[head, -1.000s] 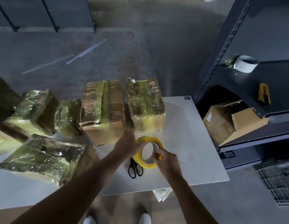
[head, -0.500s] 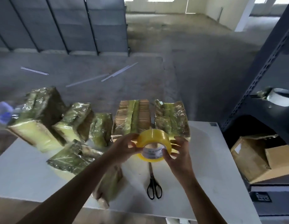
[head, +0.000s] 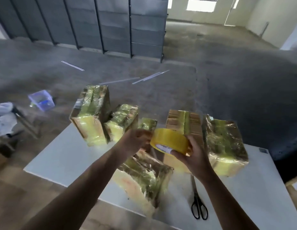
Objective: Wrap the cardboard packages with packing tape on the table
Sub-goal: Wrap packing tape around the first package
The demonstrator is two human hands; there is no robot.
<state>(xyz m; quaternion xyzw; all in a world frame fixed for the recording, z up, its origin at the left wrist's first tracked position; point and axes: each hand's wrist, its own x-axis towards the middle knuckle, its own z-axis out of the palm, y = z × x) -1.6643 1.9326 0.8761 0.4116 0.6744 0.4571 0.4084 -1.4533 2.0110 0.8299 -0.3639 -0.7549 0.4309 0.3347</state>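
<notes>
Surface [head: 61, 161] carries six cardboard packages. From the left stand a tall package [head: 92, 113], a lower package [head: 123, 120] touching it and a small package [head: 148, 124], all glossy with tape. A near package [head: 144, 176], also wrapped, lies under the forearms.

Left hand [head: 138, 141]: fingers curled against the left rim of the tape roll [head: 169, 141]; whether they have the free end cannot be told. The roll is held in the air above the surface, core facing down toward the person.

Right hand [head: 195, 156]: clamped on the roll, thumb at the core label.

Directly beyond the roll stands the bare-sided box [head: 182, 123], one strip over its top, long axis running away from the person. It is judged next for wrapping, and the right hand is nearer it. An end package [head: 225, 146] sits beside it. Scissors [head: 198, 205] lie near the front edge.
</notes>
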